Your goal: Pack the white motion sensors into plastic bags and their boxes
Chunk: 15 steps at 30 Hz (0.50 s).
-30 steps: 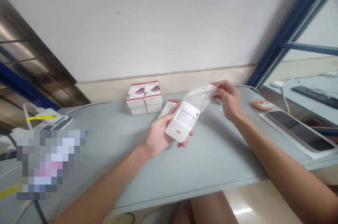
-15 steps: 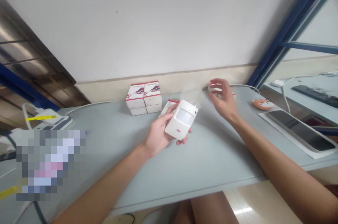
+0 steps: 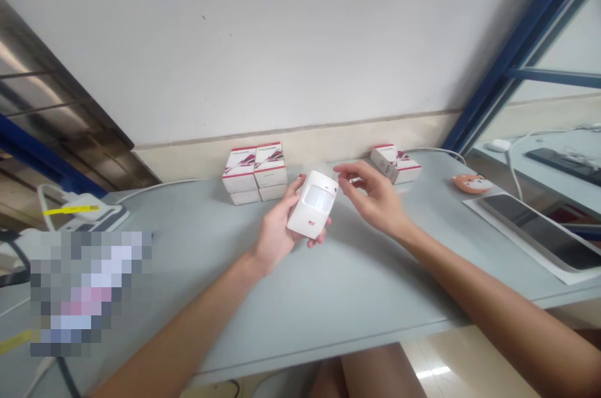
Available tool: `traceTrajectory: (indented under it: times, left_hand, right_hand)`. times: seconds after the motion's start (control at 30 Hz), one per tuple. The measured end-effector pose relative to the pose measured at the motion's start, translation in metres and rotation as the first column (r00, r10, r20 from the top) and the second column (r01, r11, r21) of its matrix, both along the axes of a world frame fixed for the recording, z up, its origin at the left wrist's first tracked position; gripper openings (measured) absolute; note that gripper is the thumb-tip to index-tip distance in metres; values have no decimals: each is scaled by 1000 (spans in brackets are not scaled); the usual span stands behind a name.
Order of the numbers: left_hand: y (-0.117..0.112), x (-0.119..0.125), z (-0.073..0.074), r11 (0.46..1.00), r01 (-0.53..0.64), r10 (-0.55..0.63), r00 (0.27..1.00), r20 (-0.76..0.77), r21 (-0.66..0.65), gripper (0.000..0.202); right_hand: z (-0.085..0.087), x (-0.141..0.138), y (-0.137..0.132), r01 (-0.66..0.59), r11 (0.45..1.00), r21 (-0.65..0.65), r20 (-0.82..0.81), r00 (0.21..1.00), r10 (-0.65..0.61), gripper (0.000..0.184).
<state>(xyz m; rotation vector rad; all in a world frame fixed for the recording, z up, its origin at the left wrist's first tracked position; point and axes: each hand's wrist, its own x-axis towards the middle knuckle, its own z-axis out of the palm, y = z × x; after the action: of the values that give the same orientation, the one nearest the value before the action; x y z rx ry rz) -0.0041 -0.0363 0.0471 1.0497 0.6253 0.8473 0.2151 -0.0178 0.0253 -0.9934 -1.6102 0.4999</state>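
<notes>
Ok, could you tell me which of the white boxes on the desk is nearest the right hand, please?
It's the single box lying alone just beyond the right hand; the stacked boxes sit in two piles further left.

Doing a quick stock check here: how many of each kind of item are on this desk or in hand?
Red-and-white boxes in view: 5
White motion sensor, in the left hand: 1
Orange fox-shaped object: 1
Dark-screened phone: 1
Total: 8
</notes>
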Motion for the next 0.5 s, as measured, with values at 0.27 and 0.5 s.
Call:
traceTrajectory:
  times: [0.27,0.5]
  left_hand:
    - [-3,1,-2,999,-10,11,1000,-25,46,67]
    - [-3,4,-10,995,-8,27,983,-182,103,63]
  right_hand:
    - [1,3,4,43,999,7,10,999,-43,19]
    - [1,3,3,123,984,126,67,989,-133,10]
